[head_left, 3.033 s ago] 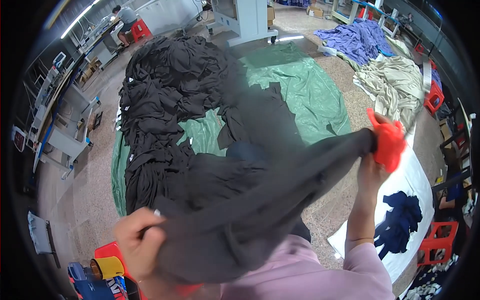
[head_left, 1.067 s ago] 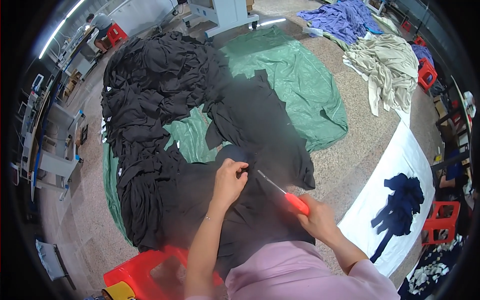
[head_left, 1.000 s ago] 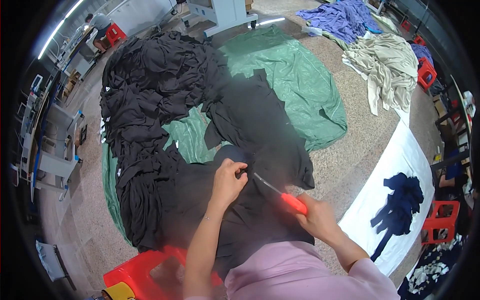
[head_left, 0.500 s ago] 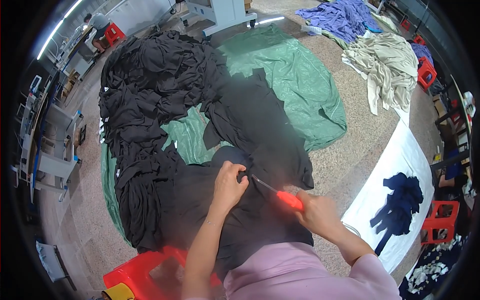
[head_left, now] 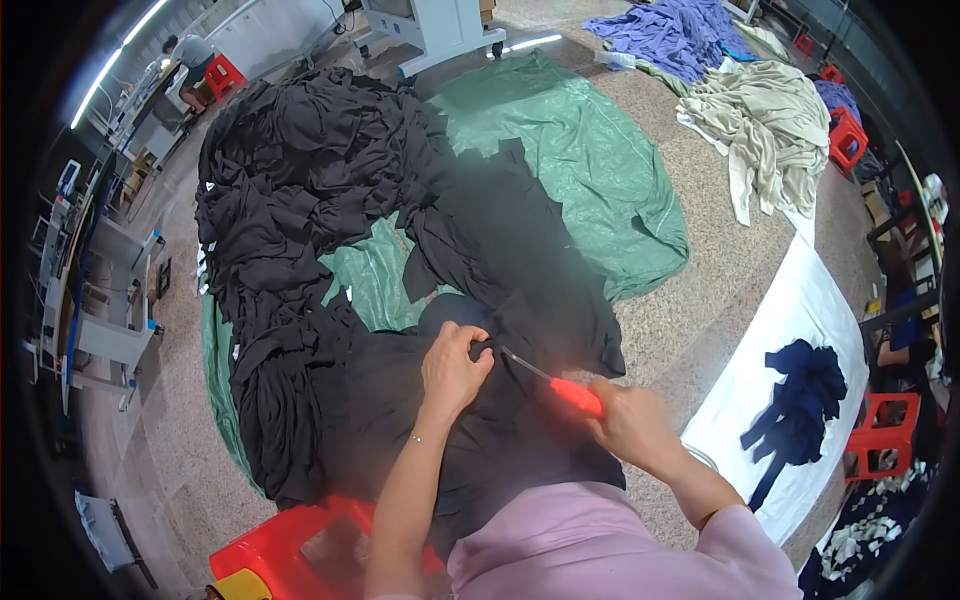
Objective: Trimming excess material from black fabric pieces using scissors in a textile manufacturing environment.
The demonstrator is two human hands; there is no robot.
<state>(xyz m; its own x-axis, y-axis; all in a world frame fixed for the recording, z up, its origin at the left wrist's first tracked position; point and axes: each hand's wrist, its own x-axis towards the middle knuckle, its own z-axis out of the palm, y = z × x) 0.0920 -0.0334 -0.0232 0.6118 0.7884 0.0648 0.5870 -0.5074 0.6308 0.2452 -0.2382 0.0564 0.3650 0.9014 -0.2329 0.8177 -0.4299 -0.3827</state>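
Black cloth [head_left: 520,440] lies spread over my lap and runs into the large black pile in front of me. My left hand [head_left: 455,372] is closed, pinching a bit of this cloth between thumb and fingertips. In my right hand [head_left: 640,425] is a red-handled tool [head_left: 576,396] with a slim metal shaft, gripped by the handle. Its shaft points up and left, and the tip is beside my left fingertips, close to the pinched cloth. Whether the tip touches the fabric I cannot tell.
Beneath the black pile [head_left: 300,190] spreads a green plastic sheet [head_left: 610,180]. A red stool [head_left: 270,540] is at lower left. To the right, dark blue cloth [head_left: 805,400] lies on a white sheet [head_left: 720,410]. Beige [head_left: 765,130] and purple cloth heaps [head_left: 665,35] lie farther back.
The whole view has shifted slightly. Both hands keep nearly the same pose, with the tool's tip still near the left fingertips.
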